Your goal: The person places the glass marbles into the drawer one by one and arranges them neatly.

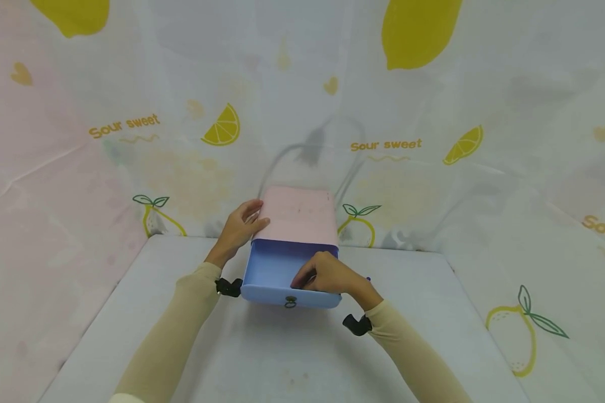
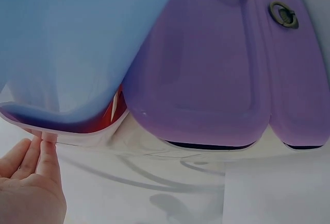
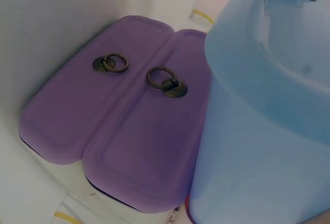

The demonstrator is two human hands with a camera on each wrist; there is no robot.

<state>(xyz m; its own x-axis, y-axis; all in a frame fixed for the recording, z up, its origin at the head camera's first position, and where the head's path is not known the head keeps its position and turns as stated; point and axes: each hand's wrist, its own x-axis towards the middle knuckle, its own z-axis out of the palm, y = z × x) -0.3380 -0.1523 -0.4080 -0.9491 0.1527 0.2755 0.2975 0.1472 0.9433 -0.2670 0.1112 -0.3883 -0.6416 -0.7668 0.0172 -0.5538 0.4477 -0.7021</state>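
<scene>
From where I stand, the right hand (image 1: 327, 275) is dipped over the front of a pulled-out blue drawer (image 1: 272, 295), its fingers bent down inside; whether they have hold of anything I can't tell. The left hand (image 1: 241, 228) lies against the left side of the pink cabinet (image 1: 297, 215), fingers loosely extended, thumb apart, touching without gripping. That cabinet stands on the white worktop (image 1: 408, 341), near the back wall, with the drawer jutting toward the person and a dark metal ring pull (image 1: 290, 302) on its front.

Behind it, the lemon-print backdrop (image 1: 282, 73) reads "Sour sweet" in orange letters twice, left and right of the cabinet; at the far right edge a third piece is cut off after "Sour".

Both wrist views show what the head view hides: two purple drawers (image 3: 103, 105) below the blue one, each with its own ring. The left wrist view also shows a sliver of red (image 2: 118, 108) beside the blue drawer.
</scene>
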